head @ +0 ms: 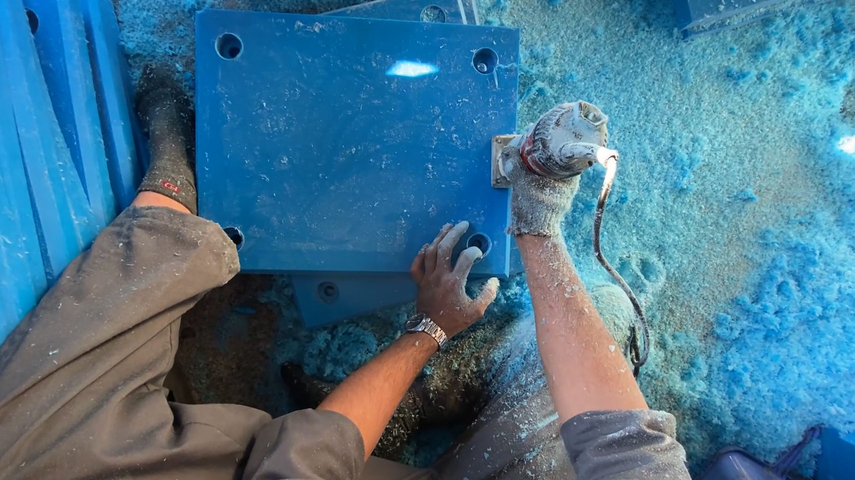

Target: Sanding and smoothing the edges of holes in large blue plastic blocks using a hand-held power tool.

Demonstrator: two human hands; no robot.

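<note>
- A large square blue plastic plate point(349, 144) with a round hole near each corner is seen in the upper middle of the frame, lying flat on top of other plates of the same kind.
- The bare left hand point(448, 282) is laid flat and unclenched on the lower right corner of the plate, with fingers spread beside the corner hole point(478, 243); nothing is gripped by it.
- A silver metal wristwatch point(426, 327) is worn on the left wrist.
- The right hand point(544, 183), covered by a grey knitted work glove, is closed firmly around a small grey hand-held power tool point(565, 139).
- The tool is held against the right edge of the plate, just right of centre in the frame, with its square metal base point(502, 160) touching that edge.
- A dark power cord point(611, 263) is seen hanging from the tool and curving down the right side of the forearm.
- Blue plastic shavings point(752, 193) are spread thickly over the floor across the right half of the frame.
- Long blue plastic slabs point(33, 142) are stacked on edge along the left side of the frame.
- A grey trouser leg point(109, 348), dusted with shavings, is seen at lower left, ending in a dark sock point(169, 142) beside the left edge of the plate.
</note>
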